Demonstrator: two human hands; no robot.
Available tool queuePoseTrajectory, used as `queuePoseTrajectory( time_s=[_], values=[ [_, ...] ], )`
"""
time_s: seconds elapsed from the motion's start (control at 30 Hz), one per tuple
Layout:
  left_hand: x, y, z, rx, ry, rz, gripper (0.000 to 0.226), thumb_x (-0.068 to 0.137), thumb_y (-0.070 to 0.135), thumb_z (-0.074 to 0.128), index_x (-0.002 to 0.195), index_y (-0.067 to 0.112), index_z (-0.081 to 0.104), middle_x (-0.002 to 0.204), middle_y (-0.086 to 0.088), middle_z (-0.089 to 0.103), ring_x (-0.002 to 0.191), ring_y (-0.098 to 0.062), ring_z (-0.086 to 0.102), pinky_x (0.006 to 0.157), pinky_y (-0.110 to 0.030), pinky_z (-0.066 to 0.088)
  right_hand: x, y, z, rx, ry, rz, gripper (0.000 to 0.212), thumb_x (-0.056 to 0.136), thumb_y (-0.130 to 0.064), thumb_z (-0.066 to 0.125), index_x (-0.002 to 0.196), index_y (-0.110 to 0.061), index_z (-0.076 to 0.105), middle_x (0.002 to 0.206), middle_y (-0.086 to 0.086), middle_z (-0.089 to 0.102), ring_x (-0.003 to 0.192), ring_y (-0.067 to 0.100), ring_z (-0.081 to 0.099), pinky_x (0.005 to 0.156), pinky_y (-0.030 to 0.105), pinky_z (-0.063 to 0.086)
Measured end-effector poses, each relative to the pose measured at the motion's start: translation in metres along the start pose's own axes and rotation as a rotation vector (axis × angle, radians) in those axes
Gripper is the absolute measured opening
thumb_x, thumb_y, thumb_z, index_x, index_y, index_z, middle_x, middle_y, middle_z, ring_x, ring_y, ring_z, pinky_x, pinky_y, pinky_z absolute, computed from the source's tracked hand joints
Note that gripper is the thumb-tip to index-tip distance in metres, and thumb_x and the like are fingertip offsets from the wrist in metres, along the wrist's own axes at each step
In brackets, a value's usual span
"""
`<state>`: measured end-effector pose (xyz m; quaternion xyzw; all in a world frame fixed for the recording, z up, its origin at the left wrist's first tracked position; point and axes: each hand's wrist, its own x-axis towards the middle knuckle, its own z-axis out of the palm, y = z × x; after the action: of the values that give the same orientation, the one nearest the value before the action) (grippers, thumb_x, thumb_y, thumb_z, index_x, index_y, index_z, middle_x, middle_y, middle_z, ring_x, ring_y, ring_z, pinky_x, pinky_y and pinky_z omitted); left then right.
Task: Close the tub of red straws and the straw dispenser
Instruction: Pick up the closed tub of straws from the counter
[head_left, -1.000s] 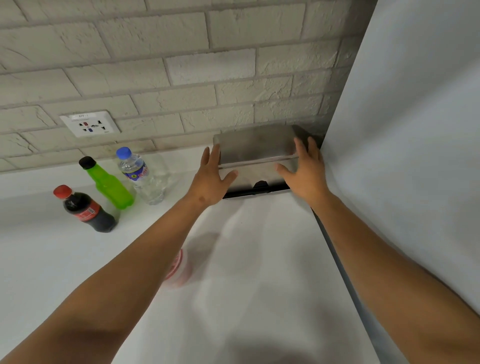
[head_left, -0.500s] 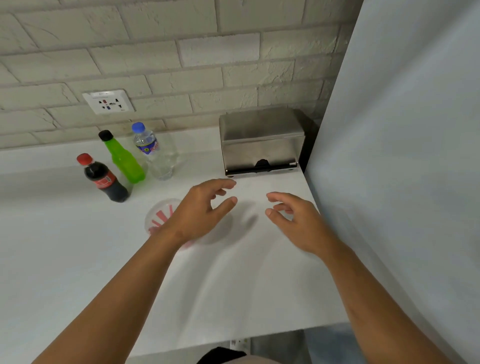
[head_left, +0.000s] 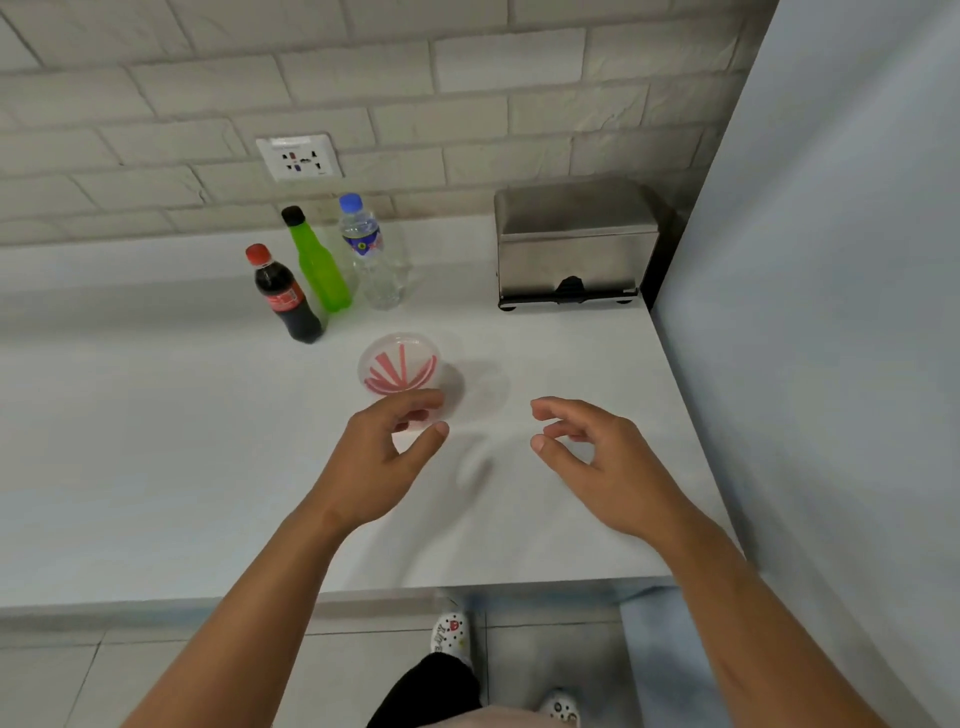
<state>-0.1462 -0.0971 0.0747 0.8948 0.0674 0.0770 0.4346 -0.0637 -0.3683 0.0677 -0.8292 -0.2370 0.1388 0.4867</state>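
A clear round plastic tub of red straws (head_left: 400, 368) stands on the white counter (head_left: 156, 441), with a clear lid on top. The steel straw dispenser (head_left: 574, 244) sits at the back right against the wall, its lid down. My left hand (head_left: 387, 457) hovers just in front of the tub, fingers curled and apart, holding nothing. My right hand (head_left: 587, 457) is over bare counter to the right of the tub, fingers also apart and holding nothing.
Three bottles stand behind the tub: a cola bottle (head_left: 284, 296), a green bottle (head_left: 317, 265) and a water bottle (head_left: 371, 254). A wall socket (head_left: 298, 156) is above them. A grey panel (head_left: 831, 260) borders the counter's right side. The counter's front edge is near my body.
Both hands have come off the dispenser and drawn back toward me. The view has tilted down and pulled back, so the tub now shows beyond my left hand.
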Motion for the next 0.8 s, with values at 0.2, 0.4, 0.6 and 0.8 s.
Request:
queuePoseTrajectory(
  time_s=[0.2,0.4,0.6,0.8],
  values=[
    [0.000,-0.033,-0.019,-0.036,0.084,-0.033,0.041,0.097,0.041,0.066,0.137,0.033,0.061,0.130,0.026,0.062,0.122,0.004,0.058,0.100,-0.018,0.047,0.019,-0.010,0.037,-0.021,-0.014,-0.014,0.049,0.091,-0.060,0.057,0.138,-0.045,0.056,0.132,-0.034,0.060,0.120,-0.009,0.059,0.097,0.008,0.043],
    [0.021,-0.074,-0.047,-0.082,0.091,-0.079,0.051,0.097,0.036,0.070,0.142,0.046,0.047,0.140,0.022,0.050,0.125,0.001,0.052,0.101,-0.025,0.047,0.057,-0.022,0.082,-0.056,-0.007,-0.021,0.058,0.093,-0.056,0.060,0.147,-0.037,0.050,0.145,-0.028,0.050,0.130,-0.005,0.052,0.104,0.011,0.041],
    [0.047,-0.097,-0.062,-0.122,-0.059,-0.033,0.064,0.088,0.065,0.063,0.141,0.069,0.028,0.140,0.043,0.038,0.128,0.008,0.050,0.100,-0.021,0.048,0.090,-0.031,0.116,-0.169,0.011,-0.001,0.063,0.095,-0.055,0.061,0.153,-0.039,0.041,0.164,-0.020,0.027,0.141,-0.014,0.024,0.106,0.005,0.025],
    [0.067,-0.104,-0.063,-0.164,-0.123,0.025,0.064,0.080,0.083,0.058,0.137,0.073,0.031,0.136,0.049,0.040,0.123,0.012,0.054,0.090,-0.017,0.054,0.105,-0.034,0.134,-0.242,0.022,-0.025,0.056,0.098,-0.047,0.066,0.149,-0.032,0.050,0.163,-0.014,0.029,0.141,-0.008,0.029,0.109,0.004,0.030]
  ],
)
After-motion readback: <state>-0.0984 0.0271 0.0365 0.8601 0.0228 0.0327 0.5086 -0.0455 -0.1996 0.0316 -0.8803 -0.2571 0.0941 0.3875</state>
